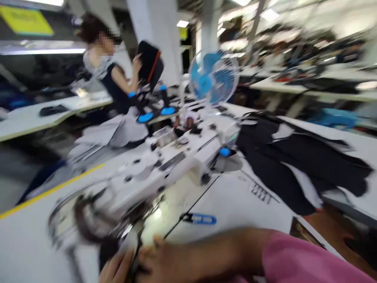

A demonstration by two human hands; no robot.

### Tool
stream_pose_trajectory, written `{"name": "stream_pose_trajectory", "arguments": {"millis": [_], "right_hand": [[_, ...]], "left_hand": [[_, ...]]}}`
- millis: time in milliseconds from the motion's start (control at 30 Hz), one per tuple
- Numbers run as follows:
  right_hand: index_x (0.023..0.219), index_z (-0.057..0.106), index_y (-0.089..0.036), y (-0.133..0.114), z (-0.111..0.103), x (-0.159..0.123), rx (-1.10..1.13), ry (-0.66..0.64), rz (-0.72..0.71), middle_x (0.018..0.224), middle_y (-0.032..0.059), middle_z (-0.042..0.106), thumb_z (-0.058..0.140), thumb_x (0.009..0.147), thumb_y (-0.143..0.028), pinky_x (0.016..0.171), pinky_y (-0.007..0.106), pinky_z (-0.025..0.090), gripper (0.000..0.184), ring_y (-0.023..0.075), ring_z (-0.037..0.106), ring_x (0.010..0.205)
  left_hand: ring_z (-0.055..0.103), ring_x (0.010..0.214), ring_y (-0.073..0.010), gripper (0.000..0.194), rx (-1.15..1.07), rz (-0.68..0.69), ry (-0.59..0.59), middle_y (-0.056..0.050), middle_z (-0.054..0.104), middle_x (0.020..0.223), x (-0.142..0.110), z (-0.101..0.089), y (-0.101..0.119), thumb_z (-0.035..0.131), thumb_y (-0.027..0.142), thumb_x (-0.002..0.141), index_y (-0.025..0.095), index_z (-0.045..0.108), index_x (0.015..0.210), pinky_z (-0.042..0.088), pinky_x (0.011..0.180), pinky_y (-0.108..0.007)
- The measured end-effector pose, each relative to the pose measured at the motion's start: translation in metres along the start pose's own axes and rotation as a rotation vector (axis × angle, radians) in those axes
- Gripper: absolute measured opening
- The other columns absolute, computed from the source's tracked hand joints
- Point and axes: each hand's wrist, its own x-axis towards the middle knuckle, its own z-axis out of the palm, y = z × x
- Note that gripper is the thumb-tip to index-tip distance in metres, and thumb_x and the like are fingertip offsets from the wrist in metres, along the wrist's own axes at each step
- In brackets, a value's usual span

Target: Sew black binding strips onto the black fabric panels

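Workshop interior with pale tables, overhead lamps and a blue-bladed fan. A yellow sign at upper left bears faint writing, illegible here; the marks on the blue-handled snips, lying on the white worktable, are likewise unreadable. Foreground: a white sewing machine, its near end blurred. Dark cloth lies beneath that end, beside the left hand. The right hand, below a pink sleeve, is next to the left; whether either hand's fingers are closed on the cloth cannot be told. Right: dark cut pieces. Behind: a co-worker.
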Motion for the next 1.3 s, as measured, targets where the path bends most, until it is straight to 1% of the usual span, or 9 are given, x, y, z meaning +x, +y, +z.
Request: {"name": "stream_pose_trajectory", "arguments": {"millis": [33, 100, 167, 300, 500, 700, 967, 1133, 1300], "right_hand": [[0.115, 0.060, -0.014, -0.010, 0.004, 0.000, 0.045, 0.014, -0.001, 0.131, 0.0191, 0.051, 0.044, 0.090, -0.032, 0.098, 0.049, 0.041, 0.035, 0.0292, 0.045, 0.125], [0.124, 0.054, -0.010, -0.022, 0.013, 0.000, 0.151, 0.016, 0.060, 0.133, 0.0227, 0.048, 0.046, 0.088, -0.030, 0.102, 0.055, 0.035, 0.042, 0.0323, 0.040, 0.128], [0.132, 0.049, -0.012, -0.023, 0.023, 0.001, 0.227, 0.015, 0.119, 0.138, 0.0216, 0.044, 0.044, 0.088, -0.022, 0.108, 0.057, 0.027, 0.045, 0.0318, 0.034, 0.133], [0.135, 0.047, -0.010, -0.021, 0.036, 0.003, 0.280, 0.017, 0.095, 0.141, 0.0218, 0.041, 0.046, 0.085, -0.017, 0.112, 0.060, 0.017, 0.051, 0.0324, 0.026, 0.138], [0.132, 0.050, -0.010, -0.025, 0.032, 0.001, 0.281, 0.020, 0.121, 0.137, 0.0197, 0.045, 0.044, 0.082, -0.011, 0.112, 0.060, 0.019, 0.050, 0.0311, 0.028, 0.137], [0.128, 0.052, -0.014, -0.022, 0.034, 0.002, 0.328, 0.049, 0.143, 0.136, 0.0158, 0.047, 0.043, 0.082, -0.008, 0.113, 0.058, 0.017, 0.048, 0.0272, 0.029, 0.136], [0.132, 0.048, -0.014, -0.017, 0.033, 0.005, 0.347, 0.039, 0.145, 0.137, 0.0150, 0.047, 0.041, 0.082, -0.007, 0.113, 0.061, 0.013, 0.051, 0.0259, 0.030, 0.136], [0.131, 0.049, -0.016, -0.015, 0.030, 0.008, 0.347, 0.010, 0.142, 0.138, 0.0147, 0.045, 0.041, 0.085, -0.009, 0.113, 0.062, 0.012, 0.047, 0.0255, 0.028, 0.137], [0.134, 0.046, -0.016, -0.013, 0.026, 0.009, 0.346, -0.020, 0.147, 0.140, 0.0142, 0.043, 0.040, 0.084, -0.007, 0.113, 0.061, 0.009, 0.051, 0.0248, 0.028, 0.137]], "left_hand": [[0.057, 0.113, -0.0279, 0.058, 0.023, -0.071, -0.021, 0.001, 0.064, 0.119, -0.017, -0.002, 0.005, 0.048, 0.014, 0.072, 0.043, 0.062, 0.120, 0.050, 0.094, -0.043], [0.051, 0.119, -0.0262, 0.053, 0.111, -0.069, -0.102, -0.005, 0.054, 0.134, -0.035, -0.008, 0.015, 0.040, 0.010, 0.079, 0.024, 0.060, 0.126, 0.047, 0.100, -0.041], [0.049, 0.116, -0.0244, 0.050, 0.149, -0.031, -0.171, -0.007, 0.049, 0.139, -0.036, -0.013, 0.018, 0.041, 0.008, 0.081, 0.017, 0.055, 0.128, 0.046, 0.101, -0.039], [0.048, 0.113, -0.0232, 0.054, 0.171, -0.007, -0.218, -0.009, 0.046, 0.142, -0.027, -0.019, 0.015, 0.043, 0.007, 0.079, 0.011, 0.047, 0.133, 0.046, 0.101, -0.037], [0.049, 0.110, -0.0235, 0.055, 0.156, 0.043, -0.218, -0.011, 0.045, 0.141, -0.024, -0.019, 0.025, 0.044, 0.007, 0.078, 0.011, 0.046, 0.133, 0.047, 0.098, -0.038], [0.052, 0.106, -0.0232, 0.049, 0.140, 0.028, -0.261, -0.010, 0.043, 0.144, -0.017, -0.023, 0.024, 0.047, 0.008, 0.075, 0.013, 0.053, 0.123, 0.050, 0.094, -0.039], [0.052, 0.105, -0.0235, 0.041, 0.135, 0.053, -0.303, -0.010, 0.051, 0.136, -0.007, -0.031, 0.021, 0.047, 0.008, 0.074, 0.011, 0.058, 0.114, 0.048, 0.095, -0.037], [0.052, 0.106, -0.0235, 0.037, 0.109, 0.055, -0.305, -0.010, 0.053, 0.133, -0.003, -0.032, 0.019, 0.045, 0.006, 0.075, 0.013, 0.059, 0.109, 0.050, 0.091, -0.037], [0.052, 0.106, -0.0235, 0.033, 0.115, 0.044, -0.314, -0.010, 0.057, 0.127, 0.001, -0.032, 0.020, 0.044, 0.007, 0.076, 0.013, 0.060, 0.104, 0.049, 0.090, -0.036]]}}
